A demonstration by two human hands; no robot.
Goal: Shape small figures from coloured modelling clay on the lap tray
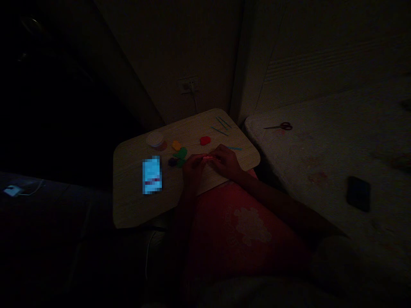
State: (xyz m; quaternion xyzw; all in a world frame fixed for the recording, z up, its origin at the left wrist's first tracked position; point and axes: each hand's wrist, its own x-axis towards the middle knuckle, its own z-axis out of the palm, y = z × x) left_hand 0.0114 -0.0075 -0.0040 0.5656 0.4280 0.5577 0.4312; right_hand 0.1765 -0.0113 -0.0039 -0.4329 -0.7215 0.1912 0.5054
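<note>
In dim light, my left hand (193, 164) and my right hand (225, 159) meet over the front edge of a small wooden table (128, 205). Between their closed fingers is a thin strip of red modelling clay (209, 158), partly hidden by the fingertips. A red clay lump (205, 140) lies just beyond the hands. Beside my left hand are green clay (182, 152), a dark lump (172, 162) and a yellow-orange lump (176, 145). A blue-green stick (234, 148) lies by my right hand.
Several thin sticks (220, 129) lie at the table's far right. A round tub (155, 139) and a lit phone (152, 175) stand and lie on its left. Scissors (281, 126) and a dark phone (358, 193) rest on a pale bed-like surface. A wall socket (188, 85) holds a plug.
</note>
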